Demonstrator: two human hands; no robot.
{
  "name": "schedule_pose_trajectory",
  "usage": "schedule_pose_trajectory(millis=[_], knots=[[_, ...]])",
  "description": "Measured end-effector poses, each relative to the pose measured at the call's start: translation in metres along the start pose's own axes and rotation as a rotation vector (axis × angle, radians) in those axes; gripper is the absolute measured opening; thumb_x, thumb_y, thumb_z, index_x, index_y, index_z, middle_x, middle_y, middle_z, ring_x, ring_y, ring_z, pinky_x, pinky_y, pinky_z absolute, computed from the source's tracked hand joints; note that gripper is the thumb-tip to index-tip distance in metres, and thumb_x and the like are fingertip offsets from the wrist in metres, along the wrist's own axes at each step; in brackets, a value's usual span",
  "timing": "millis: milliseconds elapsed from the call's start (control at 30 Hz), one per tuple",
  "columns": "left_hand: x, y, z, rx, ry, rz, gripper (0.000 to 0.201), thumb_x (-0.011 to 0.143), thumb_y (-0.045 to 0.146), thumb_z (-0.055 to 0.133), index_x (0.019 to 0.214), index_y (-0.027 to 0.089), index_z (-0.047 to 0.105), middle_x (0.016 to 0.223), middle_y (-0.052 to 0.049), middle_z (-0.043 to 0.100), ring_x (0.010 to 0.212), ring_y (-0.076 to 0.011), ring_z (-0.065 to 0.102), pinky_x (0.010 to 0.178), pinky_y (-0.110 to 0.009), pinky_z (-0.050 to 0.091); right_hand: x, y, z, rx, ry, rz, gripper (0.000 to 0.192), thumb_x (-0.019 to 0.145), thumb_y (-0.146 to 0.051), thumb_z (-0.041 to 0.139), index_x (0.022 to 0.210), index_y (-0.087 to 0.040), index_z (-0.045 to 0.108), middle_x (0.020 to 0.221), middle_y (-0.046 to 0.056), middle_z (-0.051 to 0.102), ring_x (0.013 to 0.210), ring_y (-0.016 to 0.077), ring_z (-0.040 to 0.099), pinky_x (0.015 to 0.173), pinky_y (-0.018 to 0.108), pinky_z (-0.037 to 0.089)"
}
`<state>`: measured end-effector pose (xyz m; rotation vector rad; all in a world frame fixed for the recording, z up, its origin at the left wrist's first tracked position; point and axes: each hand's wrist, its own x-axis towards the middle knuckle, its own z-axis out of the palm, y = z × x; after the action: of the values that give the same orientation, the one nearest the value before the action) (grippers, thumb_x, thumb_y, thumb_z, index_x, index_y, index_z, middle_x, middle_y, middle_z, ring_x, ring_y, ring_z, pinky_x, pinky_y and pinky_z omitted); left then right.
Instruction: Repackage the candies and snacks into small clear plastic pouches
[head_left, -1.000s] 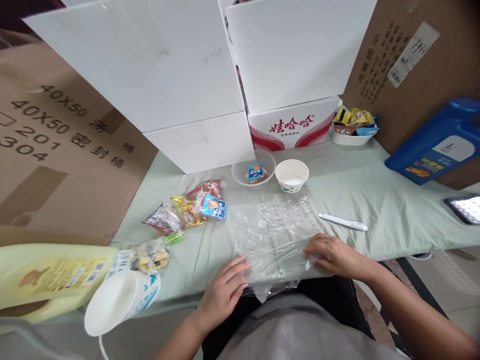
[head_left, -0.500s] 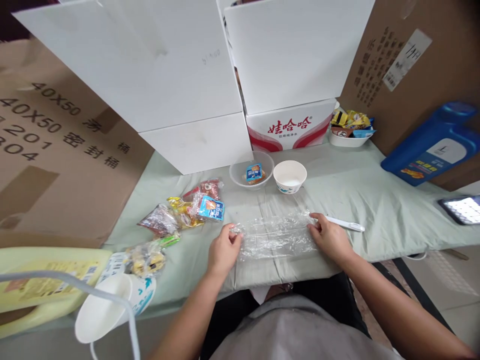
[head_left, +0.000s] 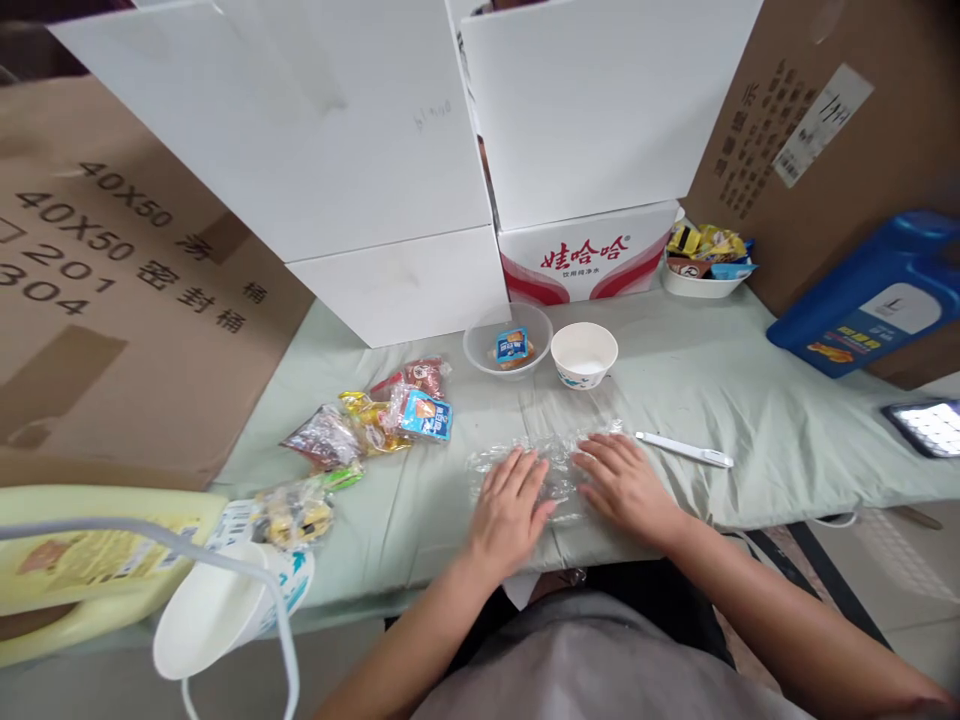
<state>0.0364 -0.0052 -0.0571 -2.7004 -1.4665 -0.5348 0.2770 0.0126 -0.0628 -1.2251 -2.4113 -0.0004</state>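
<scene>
A clear plastic bag (head_left: 559,462) lies on the green cloth at the near edge, partly covered by both palms. My left hand (head_left: 512,510) rests flat on its left half, fingers stretched out. On its right half lies my right hand (head_left: 626,487), also flat with fingers extended. Just right of that hand is a white utility knife (head_left: 685,449). Behind the bag stand a clear plastic bowl (head_left: 480,350) holding a blue-labelled snack packet (head_left: 513,346) and a white paper bowl (head_left: 584,352) with a leaf pattern.
Several wrapped snacks (head_left: 379,420) lie to the left. A paper cup (head_left: 217,605) leans by a yellow jug (head_left: 97,570) and a grey cable. White boxes (head_left: 397,290) stand behind. At right are a filled tray (head_left: 701,286), a blue bottle (head_left: 862,300) and a phone (head_left: 926,428).
My hands have released the bag's two sides, moved inward and flattened onto it. The bag now lies pressed on the cloth. The view has shifted slightly.
</scene>
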Motion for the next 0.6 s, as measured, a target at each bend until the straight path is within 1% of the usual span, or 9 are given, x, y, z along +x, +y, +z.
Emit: schedule_pose_trajectory(millis=[33,100,167,267,333,400,433,533,600], knots=[[-0.001,0.002,0.008,0.022,-0.066,0.002,0.049,0.093,0.04,0.049,0.138,0.02,0.048,0.143,-0.011,0.05,0.137,-0.0302,0.038,0.11,-0.049,0.033,0.0,-0.002,0.006,-0.009,-0.066,-0.028,0.043,0.095,-0.042,0.049,0.129,-0.018,0.057,0.135,0.012,0.058,0.129,0.0293,0.046,0.108,0.049,0.033],[-0.006,-0.003,0.022,0.064,-0.159,-0.032,0.063,0.091,0.051,0.05,0.146,0.023,0.038,0.153,-0.01,0.037,0.144,-0.0334,0.026,0.113,-0.056,0.026,-0.003,-0.001,0.019,-0.043,-0.168,-0.007,0.06,0.091,-0.053,0.051,0.14,-0.019,0.047,0.148,0.012,0.046,0.139,0.0334,0.035,0.111,0.056,0.026],[-0.014,-0.016,0.028,0.083,-0.2,-0.086,0.071,0.089,0.058,0.05,0.149,0.023,0.034,0.156,-0.011,0.032,0.145,-0.0351,0.021,0.114,-0.059,0.022,-0.01,0.007,0.025,-0.071,-0.224,0.05,0.068,0.089,-0.058,0.051,0.145,-0.02,0.041,0.153,0.012,0.038,0.142,0.035,0.028,0.112,0.058,0.023],[-0.032,-0.038,0.02,0.096,-0.186,-0.169,0.078,0.087,0.06,0.052,0.15,0.02,0.03,0.157,-0.016,0.028,0.145,-0.0378,0.021,0.113,-0.062,0.023,-0.026,0.021,0.018,-0.068,-0.227,0.078,0.074,0.088,-0.061,0.05,0.148,-0.019,0.037,0.154,0.015,0.034,0.145,0.0352,0.021,0.113,0.06,0.021],[-0.045,-0.048,0.007,0.077,-0.17,-0.153,0.08,0.084,0.057,0.058,0.149,0.018,0.032,0.156,-0.018,0.028,0.145,-0.0394,0.021,0.111,-0.062,0.027,-0.038,0.028,0.007,-0.025,-0.217,0.034,0.078,0.086,-0.063,0.053,0.147,-0.017,0.039,0.154,0.016,0.035,0.146,0.0354,0.02,0.113,0.06,0.023],[-0.057,-0.053,-0.005,0.013,-0.168,-0.068,0.073,0.083,0.049,0.063,0.144,0.017,0.041,0.153,-0.017,0.035,0.144,-0.0383,0.023,0.111,-0.058,0.032,-0.048,0.033,-0.006,0.039,-0.216,-0.031,0.074,0.084,-0.06,0.057,0.143,-0.017,0.045,0.151,0.016,0.039,0.145,0.0348,0.023,0.112,0.058,0.028],[-0.061,-0.054,-0.01,-0.033,-0.162,-0.019,0.063,0.084,0.043,0.064,0.138,0.017,0.047,0.149,-0.016,0.042,0.143,-0.0362,0.028,0.111,-0.055,0.035,-0.052,0.035,-0.011,0.075,-0.214,-0.052,0.068,0.085,-0.056,0.059,0.139,-0.017,0.049,0.149,0.015,0.043,0.143,0.0341,0.027,0.111,0.057,0.032],[-0.068,-0.054,-0.017,-0.167,-0.088,0.074,0.025,0.088,0.023,0.056,0.112,0.018,0.063,0.127,-0.011,0.062,0.13,-0.0266,0.049,0.106,-0.043,0.045,-0.059,0.037,-0.022,0.175,-0.182,-0.056,0.04,0.09,-0.039,0.059,0.126,-0.021,0.06,0.135,0.012,0.058,0.132,0.0299,0.045,0.105,0.05,0.043],[-0.067,-0.054,-0.017,-0.23,-0.024,0.087,0.019,0.089,0.014,0.049,0.098,0.019,0.065,0.113,-0.008,0.068,0.121,-0.0227,0.056,0.102,-0.039,0.048,-0.06,0.037,-0.025,0.217,-0.155,-0.051,0.026,0.093,-0.029,0.055,0.116,-0.023,0.065,0.123,0.009,0.065,0.122,0.0263,0.055,0.1,0.047,0.048]])
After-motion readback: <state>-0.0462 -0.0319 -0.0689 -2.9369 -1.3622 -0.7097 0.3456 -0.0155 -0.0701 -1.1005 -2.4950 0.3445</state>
